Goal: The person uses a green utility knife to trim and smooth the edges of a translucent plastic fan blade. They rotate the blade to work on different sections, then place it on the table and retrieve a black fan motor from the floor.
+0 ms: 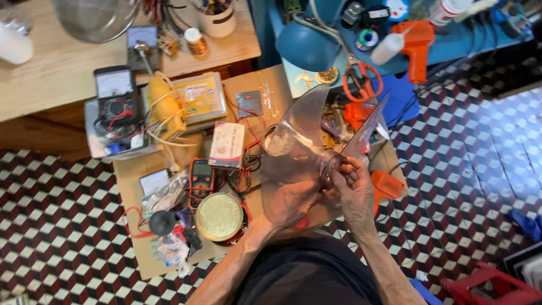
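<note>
While the left hand (291,203) cups a blade of the clear plastic fan blade (307,144) from beneath, at the centre of the frame, the right hand (353,189) pinches its hub; a steady hold on the hub, not the thin blades, seems wisest to avoid flexing them. Below lies a cardboard-covered counter (144,254) crowded with a round gold tin (219,216), multimeters and wires. Orange scissors (361,79) sit upper right, over a chequered tile floor (51,226).
</note>
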